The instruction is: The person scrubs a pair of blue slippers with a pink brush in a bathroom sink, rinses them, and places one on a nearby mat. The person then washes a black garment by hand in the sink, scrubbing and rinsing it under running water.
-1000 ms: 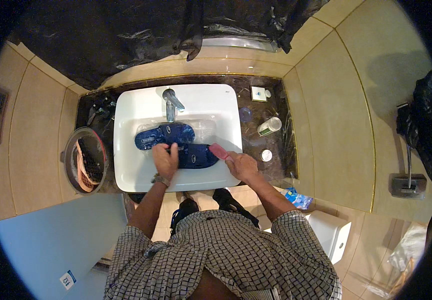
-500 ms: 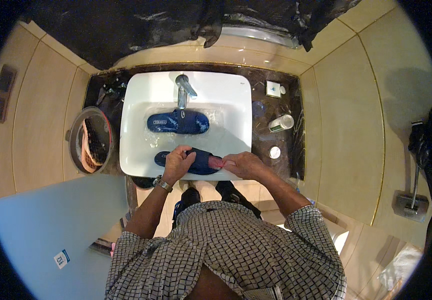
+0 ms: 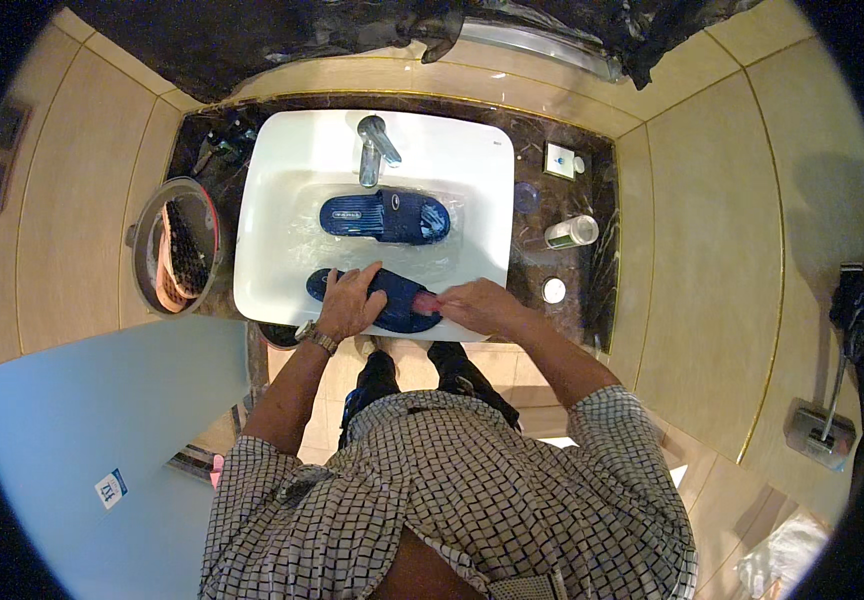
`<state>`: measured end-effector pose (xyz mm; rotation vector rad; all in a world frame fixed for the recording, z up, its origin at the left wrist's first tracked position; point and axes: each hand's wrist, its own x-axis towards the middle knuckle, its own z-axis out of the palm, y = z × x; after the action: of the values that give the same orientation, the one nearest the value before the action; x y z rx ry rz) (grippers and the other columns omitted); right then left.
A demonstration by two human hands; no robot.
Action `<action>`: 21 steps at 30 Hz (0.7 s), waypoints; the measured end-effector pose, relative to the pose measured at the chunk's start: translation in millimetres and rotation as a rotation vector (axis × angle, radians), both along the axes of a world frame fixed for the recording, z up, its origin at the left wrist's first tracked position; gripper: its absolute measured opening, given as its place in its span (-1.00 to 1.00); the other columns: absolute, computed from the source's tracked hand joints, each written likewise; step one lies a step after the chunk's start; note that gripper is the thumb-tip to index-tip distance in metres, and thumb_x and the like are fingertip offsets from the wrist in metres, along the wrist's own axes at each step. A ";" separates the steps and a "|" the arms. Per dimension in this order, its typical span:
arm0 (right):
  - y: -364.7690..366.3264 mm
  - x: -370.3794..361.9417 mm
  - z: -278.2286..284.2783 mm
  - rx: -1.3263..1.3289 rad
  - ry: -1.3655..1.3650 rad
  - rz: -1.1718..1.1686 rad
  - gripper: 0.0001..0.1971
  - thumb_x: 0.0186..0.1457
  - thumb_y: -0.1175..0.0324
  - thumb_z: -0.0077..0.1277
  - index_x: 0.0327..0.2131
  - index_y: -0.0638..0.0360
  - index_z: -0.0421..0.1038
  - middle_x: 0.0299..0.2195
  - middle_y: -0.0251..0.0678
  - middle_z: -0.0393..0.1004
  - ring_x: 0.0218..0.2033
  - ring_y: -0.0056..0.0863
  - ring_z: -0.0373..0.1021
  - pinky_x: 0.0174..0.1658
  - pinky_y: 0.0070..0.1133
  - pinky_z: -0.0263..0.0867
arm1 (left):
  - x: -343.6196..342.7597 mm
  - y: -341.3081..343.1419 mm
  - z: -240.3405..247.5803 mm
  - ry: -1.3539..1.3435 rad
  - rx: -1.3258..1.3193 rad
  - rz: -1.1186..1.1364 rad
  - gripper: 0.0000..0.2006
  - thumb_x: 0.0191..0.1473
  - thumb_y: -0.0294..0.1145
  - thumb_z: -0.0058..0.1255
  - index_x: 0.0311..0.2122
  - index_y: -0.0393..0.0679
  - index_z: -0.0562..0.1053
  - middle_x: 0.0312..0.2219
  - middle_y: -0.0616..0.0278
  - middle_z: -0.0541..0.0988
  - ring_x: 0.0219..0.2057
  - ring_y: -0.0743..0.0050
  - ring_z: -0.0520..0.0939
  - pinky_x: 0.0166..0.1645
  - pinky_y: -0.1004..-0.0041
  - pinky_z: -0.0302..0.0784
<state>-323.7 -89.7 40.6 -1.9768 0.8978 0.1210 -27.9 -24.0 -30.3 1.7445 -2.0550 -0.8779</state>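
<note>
Two dark blue slide slippers are at the white washbasin (image 3: 252, 255). The far slipper (image 3: 357, 214) lies sole down in shallow water below the tap. The near slipper (image 3: 397, 312) is at the basin's front edge, slightly tilted. My left hand (image 3: 352, 300) is closed over its middle, thumb toward the right, hiding part of it. At that slipper's right end, my right hand (image 3: 477, 305) grips a small pinkish-red scrubber (image 3: 425, 302) pressed against the footbed. Whether this is a brush or a cloth I cannot make out.
The metal tap (image 3: 374, 150) stands at the basin's back. A grey tub (image 3: 134, 255) with pink and black footwear sits left. On the dark counter at right are a white bottle (image 3: 572, 232), a small white box (image 3: 559, 160) and a round white lid (image 3: 553, 290).
The far slipper has drifted a little to the right in the basin. My right hand still works the scrubber at the near slipper's end. The whole view has shifted slightly.
</note>
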 end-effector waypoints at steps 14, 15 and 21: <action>6.7 -2.5 3.4 0.042 -0.011 0.016 -0.64 0.33 0.03 -0.07 -0.01 -0.08 0.62 -0.17 -0.12 0.67 -0.19 0.00 0.59 -0.03 -0.18 0.51 | -4.8 -2.4 0.6 0.014 -0.003 0.055 -0.44 0.17 -0.08 -0.07 0.23 -0.10 0.45 -0.10 -0.11 0.63 0.01 -0.14 0.59 0.36 -0.33 0.05; 9.3 11.2 -9.0 0.078 -0.109 -0.045 -0.66 0.32 0.06 -0.07 -0.06 -0.05 0.63 -0.20 -0.11 0.67 -0.22 0.01 0.59 -0.06 -0.16 0.51 | -3.5 -2.2 1.0 0.000 0.009 0.061 -0.44 0.17 -0.08 -0.07 0.23 -0.10 0.46 -0.11 -0.10 0.63 0.01 -0.13 0.59 0.36 -0.32 0.05; 9.9 10.2 -8.7 -0.024 -0.039 0.008 -0.63 0.33 0.05 -0.02 0.00 0.02 0.59 -0.21 -0.10 0.68 -0.25 -0.03 0.60 -0.07 -0.25 0.51 | 5.0 -1.2 -9.4 -0.046 0.000 0.087 -0.45 0.17 -0.08 -0.07 0.22 -0.10 0.46 -0.11 -0.09 0.64 0.01 -0.12 0.59 0.33 -0.33 0.08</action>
<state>-313.6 -79.8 31.9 -1.9986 0.8702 0.0763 -22.9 -25.2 -39.7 1.8555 -1.9905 -0.8196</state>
